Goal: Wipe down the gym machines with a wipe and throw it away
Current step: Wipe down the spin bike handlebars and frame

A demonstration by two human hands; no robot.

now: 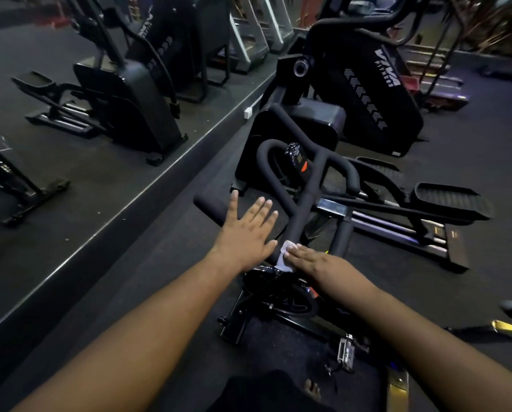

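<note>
A black spin bike stands in front of me, its padded handlebar (303,200) running away from me with a small console (297,157) at the far end. My right hand (314,260) lies flat with straight fingers on a white wipe (284,257), pressing it against the near end of the central bar. My left hand (247,230) is spread flat, fingers straight, over the left handlebar arm (207,203); I cannot tell if it touches it. The bike's flywheel and frame (281,304) lie below my hands.
A black elliptical trainer (367,96) with long foot plates (450,197) stands behind the bike. A raised platform edge (124,215) runs diagonally on the left, carrying more machines (130,93). A bike pedal (346,353) and my bare foot (311,388) are near the bottom.
</note>
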